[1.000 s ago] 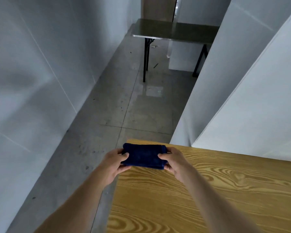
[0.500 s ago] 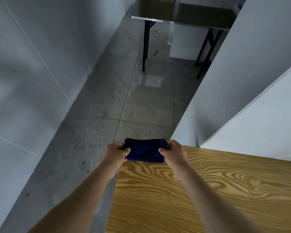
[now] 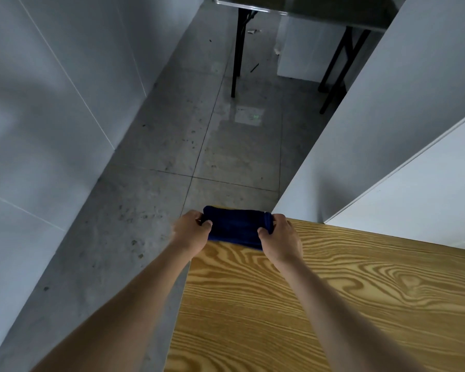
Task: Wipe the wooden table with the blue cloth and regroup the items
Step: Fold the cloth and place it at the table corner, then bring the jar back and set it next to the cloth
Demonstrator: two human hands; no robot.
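Observation:
A folded dark blue cloth sits at the far left corner of the wooden table. My left hand grips its left end, just off the table's left edge. My right hand grips its right end, over the wood. Both thumbs press on the cloth's top. The cloth's underside and the table corner beneath it are hidden. No other items show on the visible part of the table.
White panel walls rise right behind the table's far edge. A grey concrete floor runs along the left, bounded by a pale wall. A dark folding table with black legs stands far ahead.
The cloth and both hands have slid away from me, up to the table's far left corner. The view has tilted further down.

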